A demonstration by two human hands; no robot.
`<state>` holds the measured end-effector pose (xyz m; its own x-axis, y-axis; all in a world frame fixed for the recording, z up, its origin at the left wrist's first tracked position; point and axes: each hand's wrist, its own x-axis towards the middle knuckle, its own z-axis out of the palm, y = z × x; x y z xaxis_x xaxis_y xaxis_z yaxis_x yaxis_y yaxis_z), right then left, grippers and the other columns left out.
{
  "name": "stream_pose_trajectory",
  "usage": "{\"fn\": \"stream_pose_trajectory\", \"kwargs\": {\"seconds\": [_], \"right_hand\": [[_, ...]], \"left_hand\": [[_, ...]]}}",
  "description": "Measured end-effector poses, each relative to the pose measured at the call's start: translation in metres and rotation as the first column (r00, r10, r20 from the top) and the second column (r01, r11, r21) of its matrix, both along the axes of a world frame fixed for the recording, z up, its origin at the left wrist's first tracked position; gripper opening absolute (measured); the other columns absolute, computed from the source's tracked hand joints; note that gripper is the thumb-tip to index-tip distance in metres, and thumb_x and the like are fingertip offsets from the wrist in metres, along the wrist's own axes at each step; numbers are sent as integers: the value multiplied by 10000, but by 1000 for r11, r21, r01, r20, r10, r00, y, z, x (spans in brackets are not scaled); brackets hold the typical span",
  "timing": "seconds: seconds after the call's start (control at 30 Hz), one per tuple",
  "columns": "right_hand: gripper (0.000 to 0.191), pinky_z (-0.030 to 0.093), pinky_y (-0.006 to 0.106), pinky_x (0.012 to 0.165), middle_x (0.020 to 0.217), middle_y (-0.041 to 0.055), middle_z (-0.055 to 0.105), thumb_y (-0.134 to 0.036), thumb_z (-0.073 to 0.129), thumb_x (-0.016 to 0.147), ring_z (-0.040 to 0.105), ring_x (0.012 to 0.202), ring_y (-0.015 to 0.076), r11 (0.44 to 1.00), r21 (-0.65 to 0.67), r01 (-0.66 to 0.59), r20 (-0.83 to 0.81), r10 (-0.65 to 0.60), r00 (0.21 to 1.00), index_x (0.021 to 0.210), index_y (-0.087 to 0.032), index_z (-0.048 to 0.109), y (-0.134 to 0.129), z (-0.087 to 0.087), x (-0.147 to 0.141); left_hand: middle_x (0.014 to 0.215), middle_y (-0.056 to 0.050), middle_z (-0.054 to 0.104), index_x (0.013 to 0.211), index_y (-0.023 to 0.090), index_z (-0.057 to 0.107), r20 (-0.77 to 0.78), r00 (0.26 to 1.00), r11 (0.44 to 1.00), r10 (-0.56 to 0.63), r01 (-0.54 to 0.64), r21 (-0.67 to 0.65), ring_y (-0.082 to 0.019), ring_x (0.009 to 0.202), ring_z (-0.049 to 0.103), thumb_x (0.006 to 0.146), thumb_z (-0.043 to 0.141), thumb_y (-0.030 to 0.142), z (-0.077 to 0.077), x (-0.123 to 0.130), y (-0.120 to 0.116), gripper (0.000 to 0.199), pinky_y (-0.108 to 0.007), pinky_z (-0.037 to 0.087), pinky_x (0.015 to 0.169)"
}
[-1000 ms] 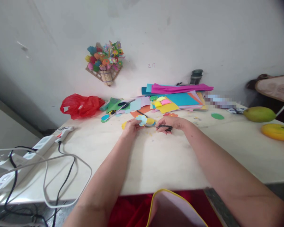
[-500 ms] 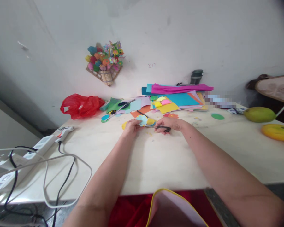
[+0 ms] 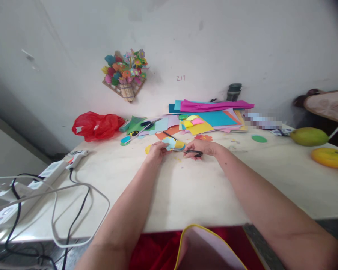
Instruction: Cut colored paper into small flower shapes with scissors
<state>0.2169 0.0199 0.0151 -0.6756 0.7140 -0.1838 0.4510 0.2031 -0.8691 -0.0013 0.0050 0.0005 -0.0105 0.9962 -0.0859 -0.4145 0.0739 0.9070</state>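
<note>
Near the middle of the table, my left hand (image 3: 158, 150) pinches a light-blue paper cutout (image 3: 169, 142) with a scalloped edge. My right hand (image 3: 199, 147) is closed around the dark handles of a pair of scissors (image 3: 195, 153). The blades point left and lie at the lower edge of the cutout. A yellow paper piece (image 3: 180, 144) sits just right of the blue one, between my hands; whether it is joined to it I cannot tell. Small yellow scraps (image 3: 178, 159) lie on the table below the blades. An orange paper flower (image 3: 203, 138) rests behind my right hand.
Coloured paper sheets (image 3: 219, 118) are stacked at the back, beside a second pair of scissors (image 3: 150, 123) and a red plastic bag (image 3: 97, 125). A power strip (image 3: 49, 170) with loose cables occupies the left. Mangoes (image 3: 309, 136) and a green paper disc (image 3: 259, 138) lie right.
Both hands stay in nearly the same place with the cutout and scissors. The scissor handles look slightly closer together than before.
</note>
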Motion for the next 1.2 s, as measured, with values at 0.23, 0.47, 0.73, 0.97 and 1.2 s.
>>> {"fn": "stream_pose_trajectory", "kwargs": {"seconds": [0.23, 0.47, 0.73, 0.97, 1.2], "right_hand": [[428, 330, 192, 386, 513, -24, 567, -492, 723, 645, 450, 391, 63, 1000, 13, 16, 9, -16, 1000, 871, -133, 665, -1, 1, -1], [433, 329, 195, 387, 492, -33, 546, -513, 721, 638, 434, 387, 61, 999, 32, 4, -15, -4, 1000, 825, -127, 666, -1, 3, -3], [427, 329, 196, 388, 492, -36, 537, -494, 735, 626, 430, 391, 61, 999, 41, 7, -17, -7, 1000, 835, -125, 680, 1, 2, -3], [418, 333, 193, 365, 478, -40, 530, -498, 733, 633, 425, 371, 60, 999, 29, 17, -25, -16, 1000, 809, -125, 661, -2, 4, -4], [423, 330, 187, 359, 462, -40, 528, -484, 748, 619, 428, 372, 61, 1000, 9, 18, -15, -18, 1000, 826, -123, 664, -5, 8, -4]], "left_hand": [[626, -44, 667, 622, 130, 615, -8, 1000, 1000, 11, -11, -12, -174, 557, 628, 529, 675, 120, 0, -1, 1, 112, -298, 529, 542], [659, -49, 677, 648, 125, 631, 24, 1000, 1000, 17, -16, -21, -173, 563, 631, 542, 660, 97, 1, -1, 2, 113, -292, 524, 533], [673, -65, 690, 658, 123, 638, 33, 999, 999, 24, -23, -39, -179, 574, 637, 553, 648, 96, 0, -1, 4, 110, -290, 523, 536], [648, -55, 681, 644, 119, 637, 33, 999, 999, 31, -30, -38, -177, 576, 636, 544, 648, 90, 1, -2, 3, 105, -293, 530, 546], [650, -58, 678, 646, 114, 639, 29, 999, 999, 22, -21, -39, -186, 576, 638, 543, 661, 87, 0, -3, 3, 109, -316, 534, 572]]}}
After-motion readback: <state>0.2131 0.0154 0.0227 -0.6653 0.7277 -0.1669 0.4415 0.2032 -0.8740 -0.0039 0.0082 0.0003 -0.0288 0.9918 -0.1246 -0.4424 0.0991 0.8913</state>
